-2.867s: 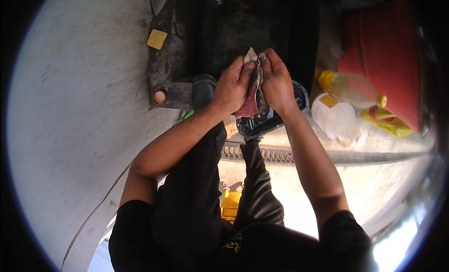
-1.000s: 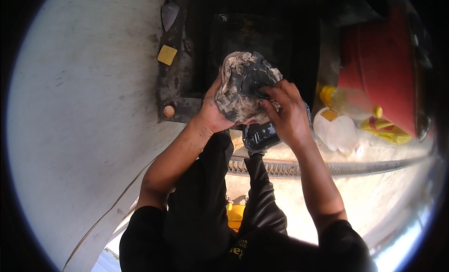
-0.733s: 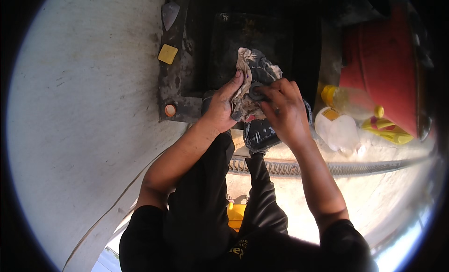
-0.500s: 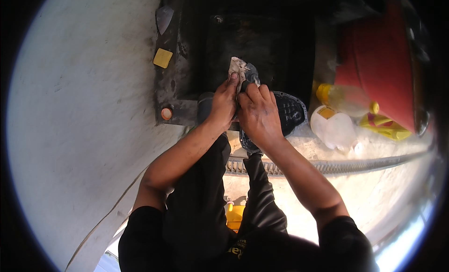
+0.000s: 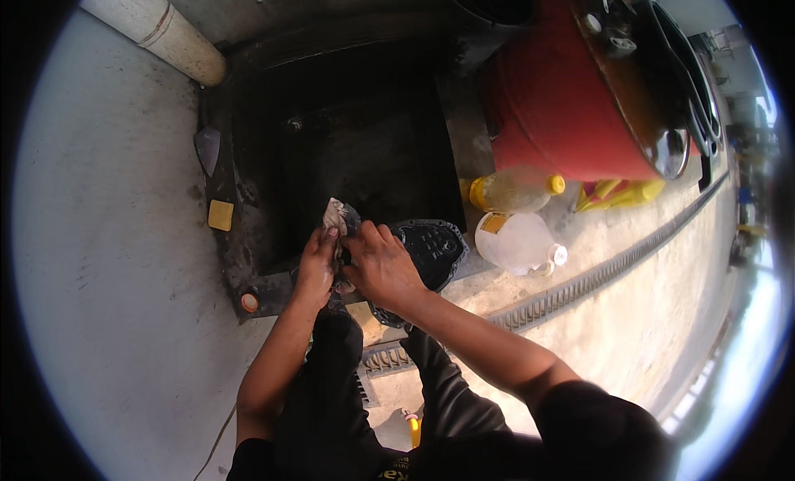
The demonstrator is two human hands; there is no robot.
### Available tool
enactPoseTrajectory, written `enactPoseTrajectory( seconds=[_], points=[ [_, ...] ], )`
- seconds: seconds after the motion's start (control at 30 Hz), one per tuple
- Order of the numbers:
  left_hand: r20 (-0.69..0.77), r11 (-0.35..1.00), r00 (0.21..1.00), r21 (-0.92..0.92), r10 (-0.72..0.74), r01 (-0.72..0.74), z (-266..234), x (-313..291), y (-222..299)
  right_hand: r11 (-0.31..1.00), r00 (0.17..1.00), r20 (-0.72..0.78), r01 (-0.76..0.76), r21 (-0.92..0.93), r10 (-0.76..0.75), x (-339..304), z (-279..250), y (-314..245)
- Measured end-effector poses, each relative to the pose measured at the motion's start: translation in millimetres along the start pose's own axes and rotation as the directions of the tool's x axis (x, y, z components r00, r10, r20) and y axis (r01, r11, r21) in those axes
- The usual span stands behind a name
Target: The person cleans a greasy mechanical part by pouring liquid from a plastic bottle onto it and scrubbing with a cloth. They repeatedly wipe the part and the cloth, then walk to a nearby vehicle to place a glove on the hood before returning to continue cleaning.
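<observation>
Rag [image 5: 334, 214] has since bunched up between left fingers [image 5: 330, 233] and right fingers [image 5: 373, 236].

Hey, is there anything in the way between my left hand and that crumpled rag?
Nothing visible is: your left hand grips the crumpled rag directly, thumb against it. Your right hand closes in from the other side, and the black oil pan lies beyond that. The inside of the grip is hidden.

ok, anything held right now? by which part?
A crumpled rag: the left hand grips its left side; the right hand is at its right, grip unclear.
</observation>
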State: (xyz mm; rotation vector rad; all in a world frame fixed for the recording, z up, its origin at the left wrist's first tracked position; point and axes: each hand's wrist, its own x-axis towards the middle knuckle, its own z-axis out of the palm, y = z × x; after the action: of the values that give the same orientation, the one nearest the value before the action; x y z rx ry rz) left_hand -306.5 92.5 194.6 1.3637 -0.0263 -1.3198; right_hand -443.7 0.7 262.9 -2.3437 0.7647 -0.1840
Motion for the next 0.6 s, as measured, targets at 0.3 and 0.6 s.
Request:
enactPoseTrajectory(
  seconds=[0.3, 0.6],
  points=[
    [0.181, 0.978, 0.983, -0.209, 0.009, 0.029, 13, -27, 30, 0.999, 0.999, -0.025, -0.039, -0.019, 0.039, 9, -18, 13],
    [0.08, 0.976, 0.992, 0.189, 0.094, -0.108, 12, -27, 8, 1.0, 0.998, 0.051, 0.024, 0.013, -0.025, -7, -11, 10]
  ],
)
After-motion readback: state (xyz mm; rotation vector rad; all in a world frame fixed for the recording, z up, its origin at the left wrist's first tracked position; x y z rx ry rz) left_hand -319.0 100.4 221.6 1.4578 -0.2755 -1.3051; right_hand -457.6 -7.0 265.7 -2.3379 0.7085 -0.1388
